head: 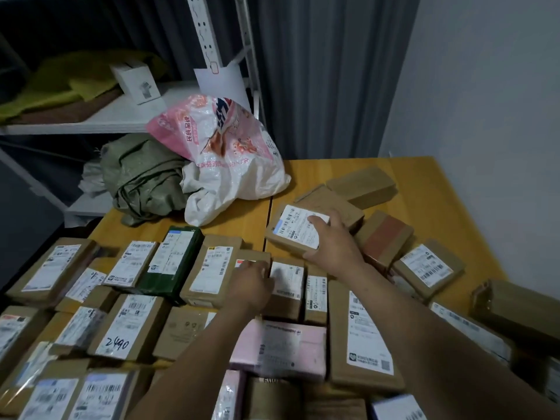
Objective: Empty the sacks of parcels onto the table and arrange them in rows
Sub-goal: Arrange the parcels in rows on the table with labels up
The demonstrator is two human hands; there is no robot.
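Several cardboard parcels with white labels lie in rows across the left and near part of the wooden table (433, 189). My right hand (331, 241) grips a labelled brown parcel (295, 228) at its right edge, thumb under the near side. My left hand (253, 283) rests curled on a small brown parcel (253, 260) in the back row, beside a white-labelled box (288, 280). A loose heap of unsorted brown parcels (381, 234) lies to the right. A pink and white sack (224, 156) and a green sack (142, 177) slump at the table's far left.
A dark green parcel (174, 262) lies in the back row and a pink parcel (281, 347) sits near my forearms. White shelving (100, 116) with a small white box stands behind the sacks. A grey curtain and white wall close off the back and right.
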